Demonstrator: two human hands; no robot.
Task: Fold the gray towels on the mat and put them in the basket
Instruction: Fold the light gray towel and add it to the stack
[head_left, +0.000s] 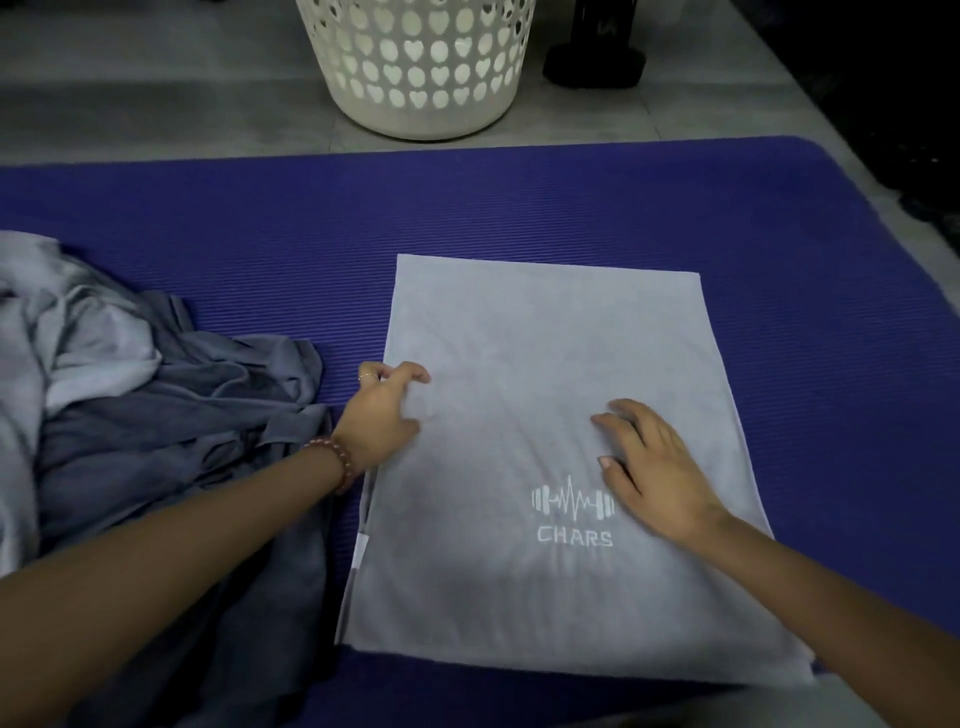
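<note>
Right in front of you lies a gray towel, folded to a flat rectangle on the purple mat, its near edge close to the bottom of the view. A white logo, a barbell with a pulse line over the word CHARS, faces up on it.

Your right hand rests just past the logo, palm down, fingers straight and spread on the cloth, holding nothing. Your left hand is at the towel's left edge, fingers curled over that edge and gripping it, thumb lying on top of the cloth. There's a beaded bracelet on that wrist and a ring on one finger.

To your left sits the pile of gray towels, rumpled, lighter and darker pieces mixed, just beside the folded one, with your left forearm across it.

Beyond the mat, on the pale floor, stands the white basket with heart-shaped holes, upright, well apart from the towel. What's inside is not visible. A dark object stands just to its right.
</note>
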